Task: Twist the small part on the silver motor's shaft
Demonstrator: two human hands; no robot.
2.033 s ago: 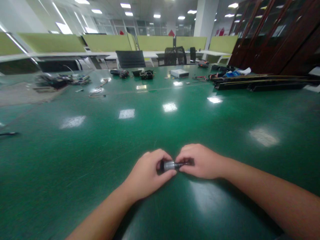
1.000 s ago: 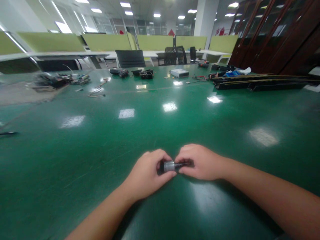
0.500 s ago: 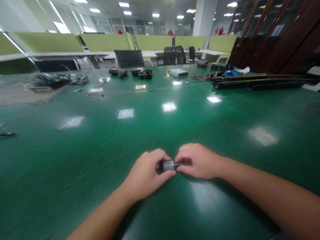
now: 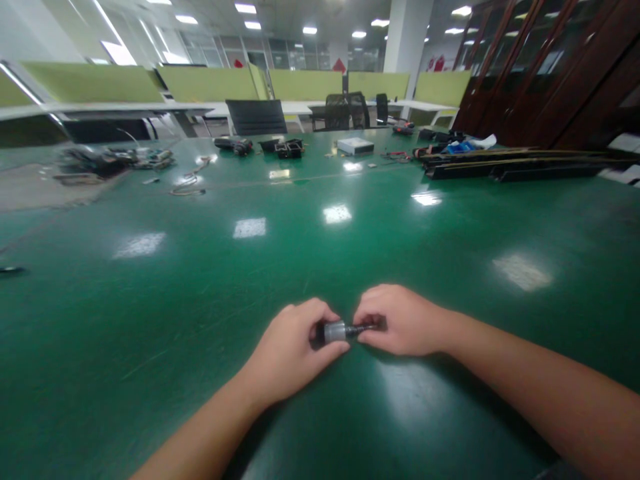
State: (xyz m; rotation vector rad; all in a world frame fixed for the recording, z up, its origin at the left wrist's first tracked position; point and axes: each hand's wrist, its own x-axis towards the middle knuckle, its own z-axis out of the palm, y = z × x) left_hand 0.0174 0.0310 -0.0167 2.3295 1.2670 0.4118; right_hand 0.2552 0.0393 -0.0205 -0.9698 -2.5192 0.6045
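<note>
Both my hands rest on the green table (image 4: 210,280) near its front edge. My left hand (image 4: 293,353) is closed round a small silver cylinder (image 4: 335,331), which looks like a little motor. My right hand (image 4: 400,320) pinches a thin dark part (image 4: 362,329) that sticks out of the cylinder's right end. The fingers hide the rest of both pieces, and the two hands almost touch.
Far across the table lie long dark rails (image 4: 505,167) at the right, a small white box (image 4: 355,145), black parts (image 4: 283,147) and a tangle of cables and boards (image 4: 115,160) at the left. Office chairs (image 4: 257,117) and green partitions stand behind.
Both hands keep the same hold on the cylinder and its dark part. Only the view has shifted a little.
</note>
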